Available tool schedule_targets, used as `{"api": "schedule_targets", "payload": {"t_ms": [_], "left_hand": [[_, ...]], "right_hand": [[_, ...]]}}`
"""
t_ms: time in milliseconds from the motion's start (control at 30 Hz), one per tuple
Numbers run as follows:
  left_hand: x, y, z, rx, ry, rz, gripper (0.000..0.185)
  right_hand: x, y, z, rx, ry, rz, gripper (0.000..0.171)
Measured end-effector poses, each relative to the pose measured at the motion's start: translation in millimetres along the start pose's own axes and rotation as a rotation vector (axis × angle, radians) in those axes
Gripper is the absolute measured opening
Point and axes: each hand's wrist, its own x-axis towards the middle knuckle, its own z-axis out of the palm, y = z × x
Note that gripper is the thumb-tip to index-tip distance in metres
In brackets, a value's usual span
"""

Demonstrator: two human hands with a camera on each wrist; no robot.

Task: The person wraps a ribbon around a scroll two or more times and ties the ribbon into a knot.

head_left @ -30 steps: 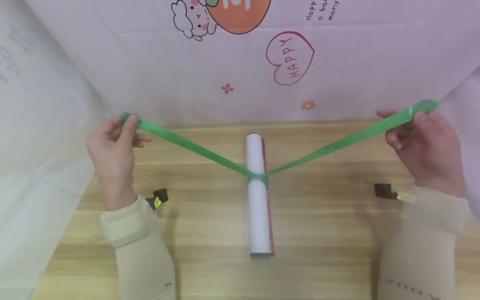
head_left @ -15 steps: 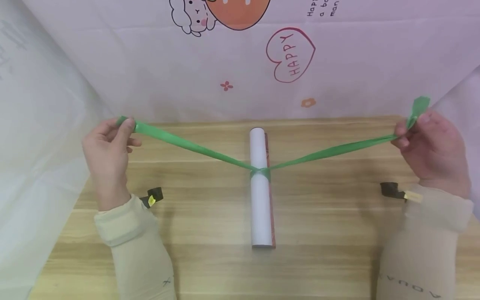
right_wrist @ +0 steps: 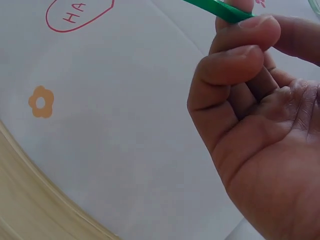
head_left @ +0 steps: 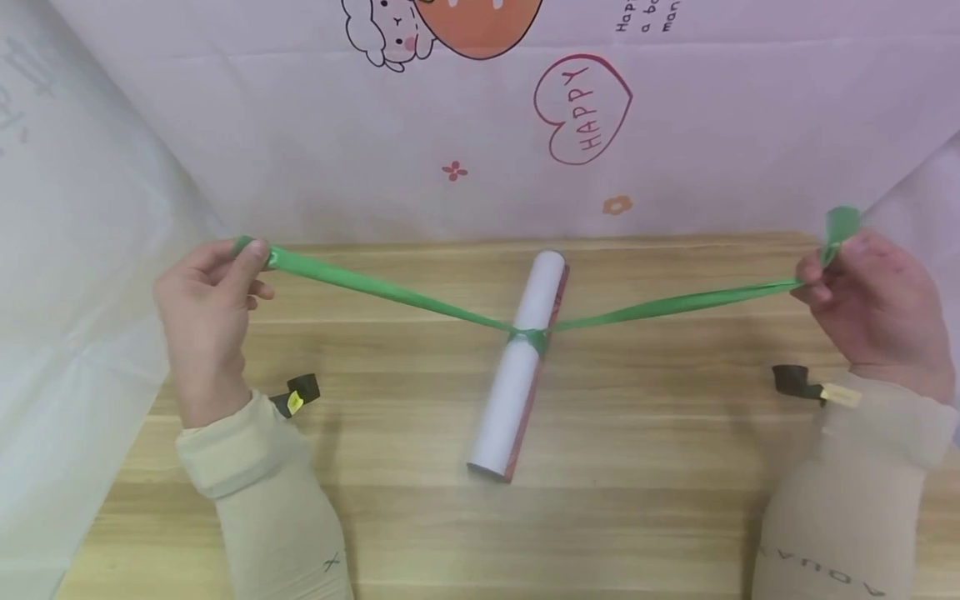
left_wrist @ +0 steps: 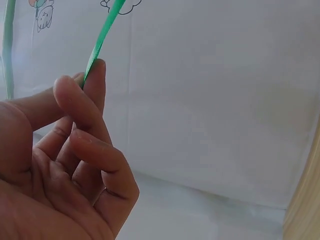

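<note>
Each grip pinches a green ribbon [head_left: 390, 292] end — only the head view shows the knotted paper roll [head_left: 517, 367].

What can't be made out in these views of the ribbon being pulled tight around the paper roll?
- Knot on the paper roll: too small in the head view to read.
- Roll and table: outside both wrist views.
- Ribbon end: hidden behind left hand fingers.
- Right hand: ribbon cut off by the top edge.

The green ribbon [head_left: 390, 292] looks like smooth, slightly glossy plastic. The rolled tube [head_left: 517, 367] is matt white paper. The counter [head_left: 645, 433] is pale wood grain with a smooth finish. The far backdrop [head_left: 712, 125] is soft-sheened printed sheet; the sleeves [head_left: 255, 492] are matt cloth.
</note>
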Motion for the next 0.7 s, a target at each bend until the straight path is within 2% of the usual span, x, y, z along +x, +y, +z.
{"api": "schedule_targets", "payload": {"t_ms": [67, 200, 267, 333, 433, 500, 600, 700], "left_hand": [[0.0, 0.3, 0.6, 0.007, -0.019, 0.012, 0.004], [1.1, -1.1, -0.4, 0.033, -0.029, -0.019, 0.005], [2.9, -3.6, -2.3, 0.094, -0.033, -0.044, 0.003], [5.2, -6.7, -4.8, 0.199, -0.055, -0.074, 0.005], [9.2, -13.2, -7.5, 0.395, -0.095, -0.099, 0.025], [12.0, -17.7, -8.7, 0.492, -0.109, -0.099, 0.035], [16.7, -24.7, -9.2, 0.552, -0.084, -0.082, 0.040], [21.4, -32.8, -6.8, 0.615, -0.083, -0.071, 0.040]], "right_hand": [[-0.3, 0.3, 1.3, -0.015, -0.014, 0.017, 0.039], [0.4, -1.4, -1.0, -0.018, -0.114, 0.065, 0.041], [-0.7, -2.0, -4.2, -0.041, -0.121, 0.076, 0.044], [-2.5, -2.3, -7.9, -0.078, -0.092, 0.078, 0.047], [-5.4, -3.0, -15.7, -0.160, -0.018, 0.091, 0.051], [-6.8, -5.1, -22.5, -0.235, 0.005, 0.143, 0.052], [-8.4, -7.1, -33.3, -0.356, 0.033, 0.230, 0.049], [-9.7, -5.7, -42.0, -0.474, 0.084, 0.278, 0.044]]}}
